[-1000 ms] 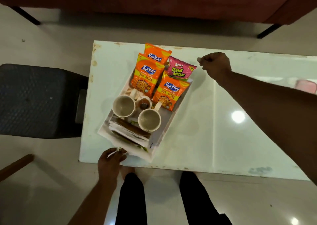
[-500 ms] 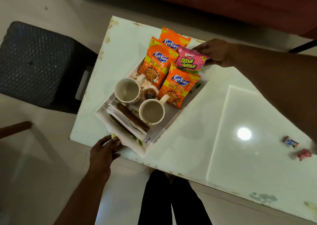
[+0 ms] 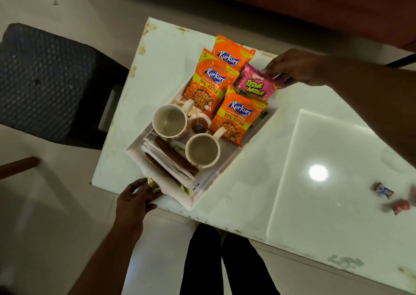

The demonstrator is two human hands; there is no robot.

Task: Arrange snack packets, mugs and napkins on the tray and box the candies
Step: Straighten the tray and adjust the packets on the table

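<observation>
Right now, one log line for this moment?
left hand: grips tray corner | right hand: pinches pink packet | tray: two mugs, napkins, three orange packets | table: two candies unboxed

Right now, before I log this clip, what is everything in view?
table: 1, glossy white, centre
tray: 1, white, on the table's left end
Kurkure packets: 3, orange, far half of the tray
Tedhe Medhe packet: 1, pink, tray's far right corner
mugs: 2, cream, mid tray
small cup with strainer: 1, brown inside, between the mugs
napkins: one stack, white and brown, near end of the tray
candies: 2, one blue, one red, on the table far right
chair: 1, black, left of the table
sofa: 1, red-brown, beyond the table
legs: 2, black trousers, at the table's near edge
left hand: grips the tray's near rim
right hand: pinches the Tedhe Medhe packet
</observation>
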